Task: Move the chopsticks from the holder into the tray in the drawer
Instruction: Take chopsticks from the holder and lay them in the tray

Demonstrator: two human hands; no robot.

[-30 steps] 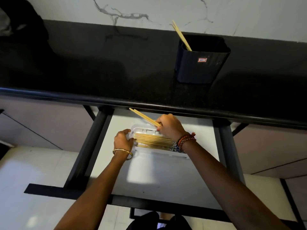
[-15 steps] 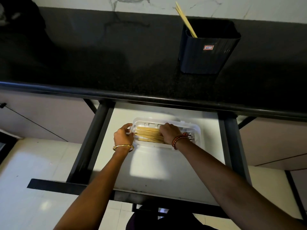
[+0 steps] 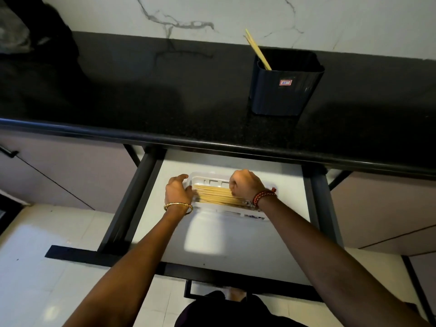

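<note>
In the white tray (image 3: 212,179) down in the open drawer (image 3: 236,232), the chopsticks (image 3: 213,194) are lying flat in a neat bundle, running left to right, filling most of the tray's width. Your right hand (image 3: 245,184) is curling down over their right end, knuckles up, fingers bent in against the sticks; whether it is actually pinching any of them I cannot tell, since the fingertips are tucked out of sight. Your left hand (image 3: 178,191) is cupping the tray's left end, thumb on the far corner of the rim and fingers pressing its side, so it is gripping the tray itself. A gold bangle (image 3: 178,207) is sitting on your left wrist, a red braided band (image 3: 263,196) on your right.

Moving outward, the tray is resting toward the back of the drawer, just under the lip of the black countertop (image 3: 141,102). Up on that counter, well apart from your hands, the dark holder (image 3: 283,90) is standing upright with a small red sticker (image 3: 285,82) on its front. Two more chopsticks (image 3: 256,47) are leaning out of its left corner, tilting up and to the left against the marble wall (image 3: 236,17).
</note>
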